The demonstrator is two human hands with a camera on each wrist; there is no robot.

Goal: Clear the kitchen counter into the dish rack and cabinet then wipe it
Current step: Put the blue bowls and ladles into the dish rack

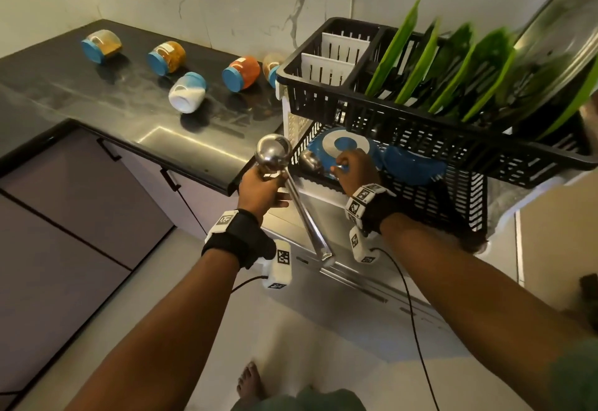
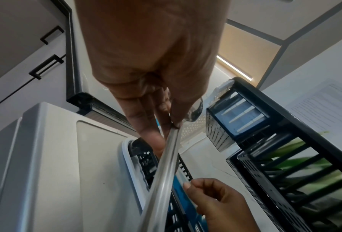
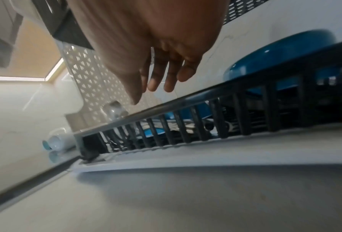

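Steel ladle (image 1: pixel 275 155), polished, round bowl uppermost, long handle slanting down toward the floor: held in the left hand (image 1: pixel 259 189), whose fingers (image 2: pixel 146 125) and thumb close round the handle just below the bowl. It sits in the air beside the left end of the dish rack (image 1: pixel 404 132), clear of the counter (image 1: pixel 97 93).

Right hand (image 1: pixel 354 168): reaches over the rack's lower tier, fingertips at a blue-and-white plate (image 1: pixel 343 145); the right wrist view shows its fingers (image 3: pixel 170 75) loosely extended. Whether they pinch anything, I cannot tell.

Second steel ladle bowl (image 1: pixel 310 161): lower tier, just left of the plate.

Green plates (image 1: pixel 420 64): upright in the upper tier.

Five blue-lidded jars (image 1: pixel 241 73): on their sides on the dark counter.
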